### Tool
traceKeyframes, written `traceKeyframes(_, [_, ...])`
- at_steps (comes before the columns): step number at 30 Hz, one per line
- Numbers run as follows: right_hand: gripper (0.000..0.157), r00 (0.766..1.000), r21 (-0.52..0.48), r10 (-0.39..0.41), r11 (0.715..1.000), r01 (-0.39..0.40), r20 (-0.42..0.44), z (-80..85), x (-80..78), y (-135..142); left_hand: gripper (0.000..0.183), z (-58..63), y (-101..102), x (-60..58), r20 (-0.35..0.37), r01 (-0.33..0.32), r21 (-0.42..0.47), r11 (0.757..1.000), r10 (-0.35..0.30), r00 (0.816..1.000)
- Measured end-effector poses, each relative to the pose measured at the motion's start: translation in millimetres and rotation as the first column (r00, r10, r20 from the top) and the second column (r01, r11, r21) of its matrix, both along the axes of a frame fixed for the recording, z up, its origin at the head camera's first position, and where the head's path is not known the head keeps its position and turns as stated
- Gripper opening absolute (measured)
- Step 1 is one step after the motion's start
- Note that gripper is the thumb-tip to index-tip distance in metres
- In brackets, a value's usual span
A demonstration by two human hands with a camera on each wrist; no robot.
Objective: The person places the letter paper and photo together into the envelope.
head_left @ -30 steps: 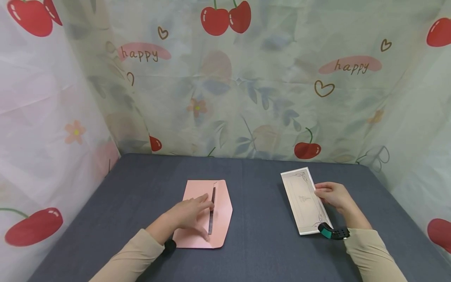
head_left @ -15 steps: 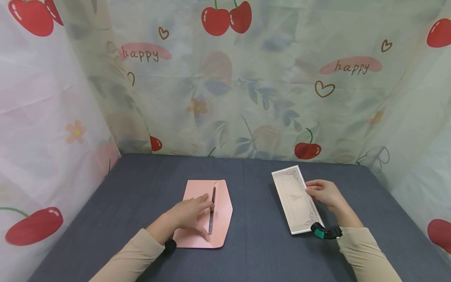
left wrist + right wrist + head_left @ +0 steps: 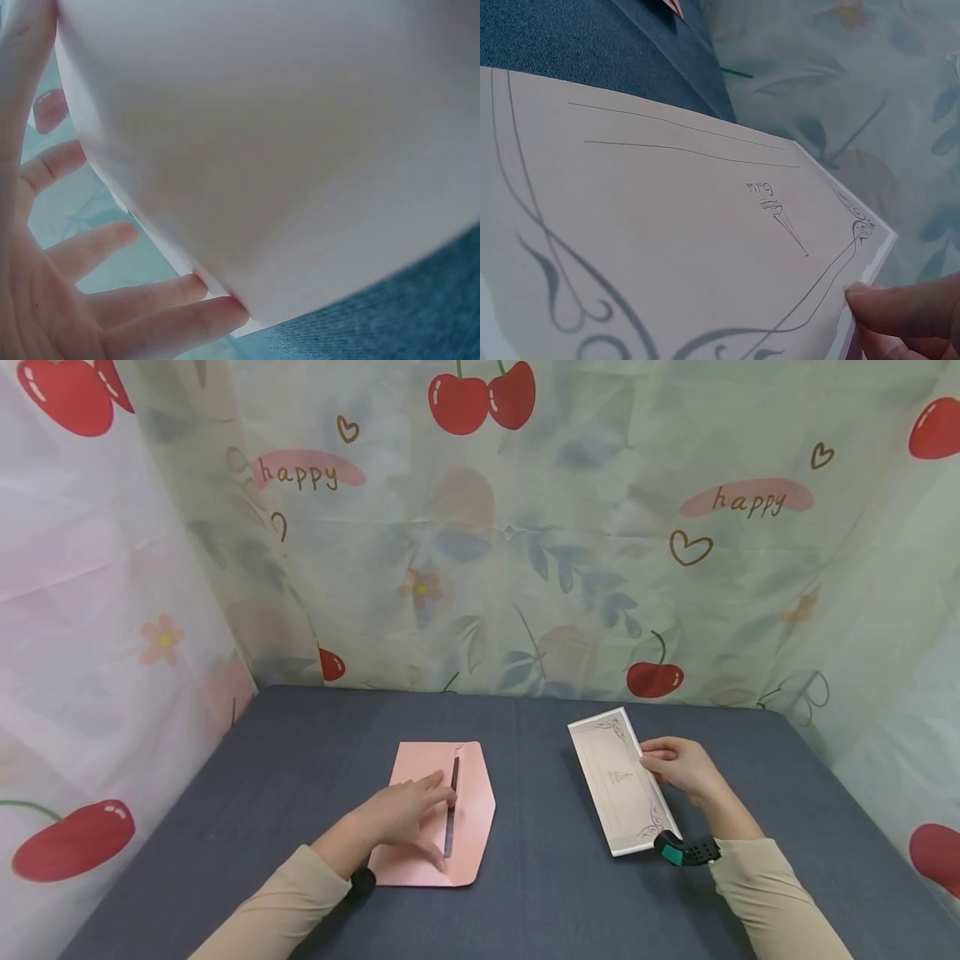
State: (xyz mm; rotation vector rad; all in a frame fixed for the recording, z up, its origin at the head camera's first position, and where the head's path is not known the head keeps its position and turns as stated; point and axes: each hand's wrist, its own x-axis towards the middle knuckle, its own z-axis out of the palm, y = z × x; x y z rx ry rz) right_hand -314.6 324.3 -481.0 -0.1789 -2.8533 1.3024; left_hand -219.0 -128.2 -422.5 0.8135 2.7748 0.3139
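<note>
A pink envelope [image 3: 474, 818] lies on the table, its pointed flap to the right and a dark slit at its mouth. My left hand [image 3: 401, 814] rests on it with fingers spread, fingertips and thumb along the slit. In the left wrist view, fairly straight fingers [image 3: 165, 319] touch the envelope's edge [image 3: 262, 165]. To the right, my right hand [image 3: 684, 770] pinches the long right edge of a cream card [image 3: 618, 789] with a scroll-patterned border. The card is tilted above the table; thumb [image 3: 900, 307] lies over its printed face [image 3: 667, 195] in the right wrist view.
A dark grey-blue cloth covers the table [image 3: 525, 902]. Patterned curtains [image 3: 495, 568] with cherries enclose the back and both sides. A black band with a green part [image 3: 681, 852] is on the right wrist, close to the card's lower corner. Something black [image 3: 363, 883] sits under the left wrist.
My right hand has carried the card leftward, nearer the envelope, slowing over the last half second. The left hand and the envelope have stayed in place.
</note>
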Motion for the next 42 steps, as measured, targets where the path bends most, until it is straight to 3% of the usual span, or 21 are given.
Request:
traceKeyframes(11, [0.036, 1.0, -0.036, -0.004, 0.999, 0.004, 0.006, 7.7, 1.1, -17, 0.084, 2.2, 1, 0.2, 0.005, -0.005, 0.003, 1.0, 0.005, 1.0])
traceKeyframes(17, [0.036, 0.999, -0.084, 0.04, 0.996, -0.039, 0.013, 16.4, 5.7, -28, 0.084, 2.0, 0, 1.0, 0.002, -0.003, -0.005, 1.0, 0.003, 1.0])
traceKeyframes(28, [0.036, 0.997, -0.089, 0.063, 0.994, -0.06, 0.038, 78.6, 54.1, -78, 0.084, 0.2, 1, -0.2, -0.004, -0.011, -0.016, 1.0, 0.011, 1.0])
traceKeyframes(42, [0.034, 0.995, -0.116, 0.091, 0.989, -0.087, 0.035, 78.5, 55.7, -101, 0.083, 0.3, 0, 0.1, -0.003, 0.002, 0.002, 1.0, -0.002, 1.0])
